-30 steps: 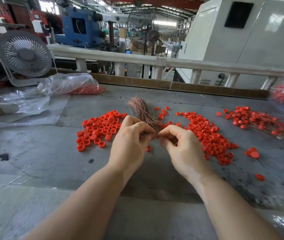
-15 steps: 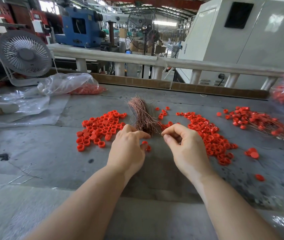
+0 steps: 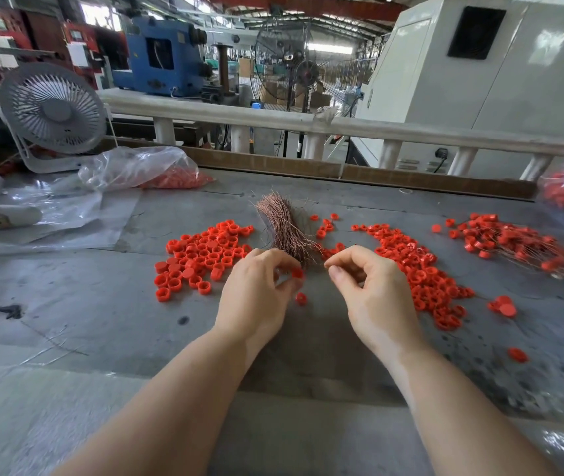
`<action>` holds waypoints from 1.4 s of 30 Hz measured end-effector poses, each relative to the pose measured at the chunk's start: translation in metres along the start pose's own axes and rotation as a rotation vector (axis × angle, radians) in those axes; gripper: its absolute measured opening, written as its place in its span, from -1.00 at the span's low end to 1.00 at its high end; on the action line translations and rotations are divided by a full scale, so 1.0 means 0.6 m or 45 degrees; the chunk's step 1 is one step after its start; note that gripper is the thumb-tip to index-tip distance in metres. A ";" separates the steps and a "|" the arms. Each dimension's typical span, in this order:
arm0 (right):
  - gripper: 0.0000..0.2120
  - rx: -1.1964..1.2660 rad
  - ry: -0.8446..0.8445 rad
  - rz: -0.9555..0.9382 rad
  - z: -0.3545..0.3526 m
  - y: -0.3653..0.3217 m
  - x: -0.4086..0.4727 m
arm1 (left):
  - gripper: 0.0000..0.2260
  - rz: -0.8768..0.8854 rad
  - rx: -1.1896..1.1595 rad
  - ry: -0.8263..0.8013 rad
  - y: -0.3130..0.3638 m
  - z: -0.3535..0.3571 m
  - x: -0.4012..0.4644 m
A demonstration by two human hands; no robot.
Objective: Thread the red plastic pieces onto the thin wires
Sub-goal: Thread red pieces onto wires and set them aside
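- While the left hand (image 3: 256,293) pinches one red piece (image 3: 297,273) just this side of the wire bundle (image 3: 282,228), the right hand (image 3: 373,297) sits beside it, thumb and forefinger closed, seemingly on a thin wire too fine to confirm.
- Bundle's long axis runs away from both hands; the left is nearer.
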State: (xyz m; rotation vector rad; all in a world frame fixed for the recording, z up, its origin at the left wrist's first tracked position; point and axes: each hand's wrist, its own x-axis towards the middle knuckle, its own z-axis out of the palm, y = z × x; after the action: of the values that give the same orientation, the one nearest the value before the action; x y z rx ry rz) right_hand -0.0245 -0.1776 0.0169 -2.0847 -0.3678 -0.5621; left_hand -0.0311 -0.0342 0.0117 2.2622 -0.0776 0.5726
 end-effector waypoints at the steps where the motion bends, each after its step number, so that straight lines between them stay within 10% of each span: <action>1: -0.79 0.023 0.012 0.003 0.000 0.000 0.001 | -0.85 -0.041 -0.166 0.008 0.003 0.000 0.001; 12: -0.82 0.154 0.081 -0.069 -0.004 -0.007 0.006 | -0.77 -0.379 -1.240 -0.139 0.017 -0.012 0.004; 42: -0.87 0.109 0.058 -0.103 0.001 -0.009 0.002 | -0.74 -0.377 -1.528 -0.304 0.025 -0.018 0.002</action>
State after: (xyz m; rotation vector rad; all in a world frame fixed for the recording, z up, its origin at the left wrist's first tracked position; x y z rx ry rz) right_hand -0.0257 -0.1743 0.0209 -1.9788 -0.4443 -0.6298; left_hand -0.0374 -0.0368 0.0289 1.1171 -0.1516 0.0241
